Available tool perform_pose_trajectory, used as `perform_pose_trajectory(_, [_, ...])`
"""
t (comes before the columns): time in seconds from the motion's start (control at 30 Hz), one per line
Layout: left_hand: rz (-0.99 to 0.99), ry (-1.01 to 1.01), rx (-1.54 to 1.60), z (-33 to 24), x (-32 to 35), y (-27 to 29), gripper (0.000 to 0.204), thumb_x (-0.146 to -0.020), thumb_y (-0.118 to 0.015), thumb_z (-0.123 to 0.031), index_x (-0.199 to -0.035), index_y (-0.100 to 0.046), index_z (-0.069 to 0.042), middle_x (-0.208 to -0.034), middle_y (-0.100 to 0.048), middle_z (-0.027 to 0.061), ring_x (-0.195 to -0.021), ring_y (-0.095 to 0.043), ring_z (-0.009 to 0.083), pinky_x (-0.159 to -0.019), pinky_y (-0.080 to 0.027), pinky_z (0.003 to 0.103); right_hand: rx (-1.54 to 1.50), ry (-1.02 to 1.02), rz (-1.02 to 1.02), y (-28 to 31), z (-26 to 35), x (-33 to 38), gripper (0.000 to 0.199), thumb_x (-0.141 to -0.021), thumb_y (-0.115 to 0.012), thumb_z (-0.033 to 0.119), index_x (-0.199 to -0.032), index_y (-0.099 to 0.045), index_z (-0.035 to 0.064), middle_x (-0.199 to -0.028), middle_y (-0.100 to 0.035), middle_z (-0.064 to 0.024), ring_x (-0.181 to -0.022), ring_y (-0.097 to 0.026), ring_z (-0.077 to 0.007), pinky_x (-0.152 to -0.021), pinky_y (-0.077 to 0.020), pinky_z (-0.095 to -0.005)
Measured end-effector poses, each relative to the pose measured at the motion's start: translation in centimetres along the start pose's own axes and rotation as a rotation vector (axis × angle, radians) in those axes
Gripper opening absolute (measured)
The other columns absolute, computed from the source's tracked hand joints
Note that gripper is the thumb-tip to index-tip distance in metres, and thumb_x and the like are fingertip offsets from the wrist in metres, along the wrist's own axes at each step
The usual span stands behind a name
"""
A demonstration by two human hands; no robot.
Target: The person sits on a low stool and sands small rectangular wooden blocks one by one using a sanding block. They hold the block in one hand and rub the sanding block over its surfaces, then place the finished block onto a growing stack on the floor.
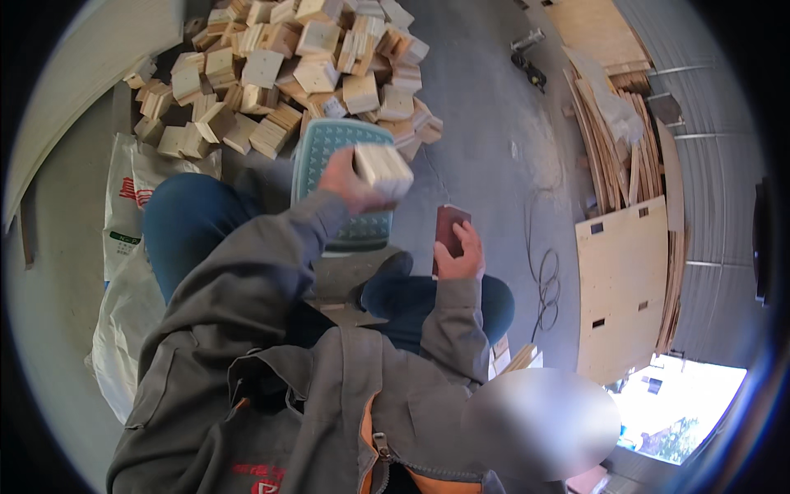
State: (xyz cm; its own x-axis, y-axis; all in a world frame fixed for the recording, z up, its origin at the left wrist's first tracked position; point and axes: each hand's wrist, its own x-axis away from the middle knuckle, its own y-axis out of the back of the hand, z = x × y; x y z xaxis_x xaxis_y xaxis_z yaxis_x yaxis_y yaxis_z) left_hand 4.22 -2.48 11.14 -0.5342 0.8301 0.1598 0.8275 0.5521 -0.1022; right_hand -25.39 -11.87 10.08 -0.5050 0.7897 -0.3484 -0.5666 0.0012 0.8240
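Observation:
My left hand (341, 179) is closed around a pale bundle of small wooden boards (384, 171), slightly smeared by motion, above a teal plastic stool (317, 151) with a patterned top. My right hand (462, 257) grips a flat reddish-brown block (449, 221), which looks like a sanding block, over my right knee. The two hands are apart. Beyond the stool spreads a big heap of short wooden pieces (317, 74), several with pointed ends.
White plastic sacks (123, 305) lie at my left. Plywood panels (621, 280) and thin wood strips (605, 140) stand along the right side. A loose cable (547, 284) coils on the grey floor, and a dark tool (529, 70) lies farther off.

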Motion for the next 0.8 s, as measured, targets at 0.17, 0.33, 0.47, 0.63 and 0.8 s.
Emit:
perform_pose_trajectory(0.17, [0.003, -0.081, -0.33, 4.1, 2.2, -1.7, 0.101, -0.057, -0.103, -0.03, -0.141, -0.054, -0.002, -0.139, -0.061, 0.0198, -0.132, -0.061, 0.0358, -0.112, -0.051, 0.044, -0.131, -0.039, -0.025, 0.4, 3.0, -1.3, 0.054, -0.075, -0.086, 0.019, -0.126, -0.074, 0.0095, -0.144, -0.066, -0.0193, -0.13, -0.064, -0.0388, -0.111, -0.0485, -0.0504])
perform_pose_trajectory(0.33, [0.018, -0.16, -0.448, 6.3, 1.7, -0.8, 0.113, -0.055, -0.1, -0.025, -0.151, -0.044, -0.004, -0.142, -0.053, 0.0195, -0.136, -0.055, 0.0356, -0.114, -0.048, 0.043, -0.139, 0.001, 0.05, -0.2, 3.8, -0.9, 0.055, -0.076, -0.086, 0.019, -0.129, -0.073, 0.0104, -0.148, -0.063, -0.0173, -0.133, -0.061, -0.0363, -0.112, -0.0457, -0.049])
perform_pose_trajectory(0.47, [0.05, -0.154, -0.413, 9.7, 1.8, -0.3, 0.115, -0.055, -0.101, -0.024, -0.152, -0.042, -0.005, -0.142, -0.054, 0.0194, -0.136, -0.055, 0.036, -0.114, -0.048, 0.043, -0.131, 0.112, 0.117, -1.7, 6.8, -0.9, 0.055, -0.075, -0.086, 0.019, -0.128, -0.074, 0.0116, -0.147, -0.064, -0.0152, -0.129, -0.062, -0.038, -0.11, -0.048, -0.0488])
perform_pose_trajectory(0.63, [0.051, -0.21, -0.468, 10.7, 1.5, 0.1, 0.116, -0.055, -0.102, -0.023, -0.153, -0.04, -0.008, -0.144, -0.053, 0.0199, -0.136, -0.055, 0.036, -0.114, -0.048, 0.043, -0.049, 0.192, 0.217, -3.9, 8.7, -2.0, 0.052, -0.074, -0.085, 0.018, -0.125, -0.075, 0.0145, -0.147, -0.064, -0.0109, -0.127, -0.062, -0.0354, -0.109, -0.0478, -0.0484])
perform_pose_trajectory(0.8, [0.054, -0.158, -0.462, 9.8, 1.6, 0.1, 0.112, -0.057, -0.1, -0.02, -0.151, -0.041, -0.009, -0.144, -0.052, 0.0199, -0.136, -0.054, 0.037, -0.116, -0.047, 0.043, 0.049, 0.245, 0.201, -5.7, 8.7, -7.2, 0.048, -0.075, -0.083, 0.016, -0.123, -0.078, 0.0204, -0.145, -0.065, 0.0014, -0.122, -0.06, -0.0319, -0.106, -0.0472, -0.0493])
